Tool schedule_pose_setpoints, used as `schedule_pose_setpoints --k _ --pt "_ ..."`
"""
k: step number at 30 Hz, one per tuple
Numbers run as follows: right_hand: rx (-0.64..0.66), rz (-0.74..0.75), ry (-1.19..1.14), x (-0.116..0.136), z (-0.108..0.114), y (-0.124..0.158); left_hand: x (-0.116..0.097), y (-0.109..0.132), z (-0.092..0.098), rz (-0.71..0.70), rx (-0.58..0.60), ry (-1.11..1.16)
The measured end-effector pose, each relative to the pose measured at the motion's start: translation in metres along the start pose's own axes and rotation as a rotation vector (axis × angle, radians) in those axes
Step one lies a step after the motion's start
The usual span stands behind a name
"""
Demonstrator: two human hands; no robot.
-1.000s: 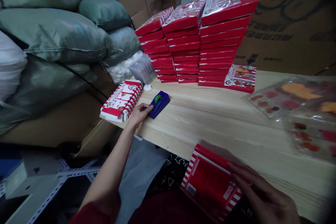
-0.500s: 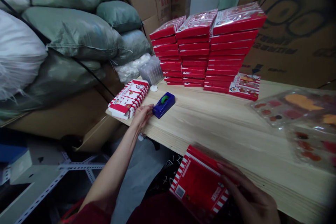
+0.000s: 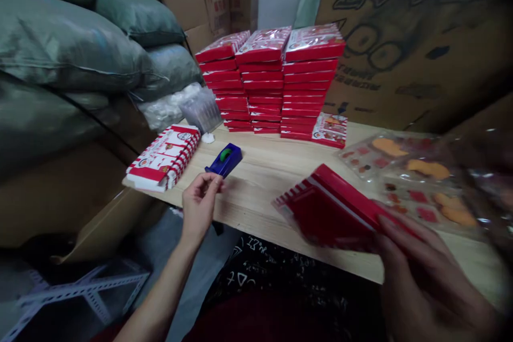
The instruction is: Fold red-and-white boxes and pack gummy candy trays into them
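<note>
My right hand (image 3: 425,267) grips a red box (image 3: 336,211) with striped edging by its right end. The box is tilted above the table's front edge and partly blurred. A blue tape dispenser (image 3: 231,159) with a green core stands on the table. Just in front of its cutting end, my left hand (image 3: 200,200) has thumb and fingertips pressed together. Whatever lies in that pinch is too small to make out. Left of the dispenser is a pile of flat red and white cartons (image 3: 164,155).
Stacks of red boxes (image 3: 262,85) rise at the back of the wooden table (image 3: 256,181). Clear trays with coloured pieces (image 3: 425,171) lie at the right. Clear plastic trays (image 3: 202,109) stand at the back left, near large sacks (image 3: 68,37). A big carton (image 3: 401,64) stands behind.
My left hand has drawn back from the dispenser's end toward me, fingers pinched. My right hand has raised the red box and tilted it over the table edge. The view has swung right.
</note>
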State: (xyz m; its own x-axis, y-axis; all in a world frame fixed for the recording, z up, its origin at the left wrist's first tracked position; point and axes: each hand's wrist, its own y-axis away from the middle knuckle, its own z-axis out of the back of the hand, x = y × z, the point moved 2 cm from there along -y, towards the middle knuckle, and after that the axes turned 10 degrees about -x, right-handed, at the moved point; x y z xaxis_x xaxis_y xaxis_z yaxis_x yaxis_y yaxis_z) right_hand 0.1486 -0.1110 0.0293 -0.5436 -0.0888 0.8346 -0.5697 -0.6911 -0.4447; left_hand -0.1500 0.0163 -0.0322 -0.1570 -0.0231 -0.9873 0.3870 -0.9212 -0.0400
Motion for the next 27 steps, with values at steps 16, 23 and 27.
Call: schedule_pose_setpoints --k 16,23,27 --pt "0.224 0.218 -0.102 -0.023 -0.037 -0.016 -0.047 0.091 -0.133 0.397 0.321 0.537" --pt "0.485 0.416 -0.011 -0.031 -0.035 -0.038 -0.045 0.087 -0.137 0.439 0.395 0.526" --pt "0.487 0.352 -0.071 -0.033 -0.034 -0.043 -0.034 0.071 -0.135 0.241 0.355 0.240"
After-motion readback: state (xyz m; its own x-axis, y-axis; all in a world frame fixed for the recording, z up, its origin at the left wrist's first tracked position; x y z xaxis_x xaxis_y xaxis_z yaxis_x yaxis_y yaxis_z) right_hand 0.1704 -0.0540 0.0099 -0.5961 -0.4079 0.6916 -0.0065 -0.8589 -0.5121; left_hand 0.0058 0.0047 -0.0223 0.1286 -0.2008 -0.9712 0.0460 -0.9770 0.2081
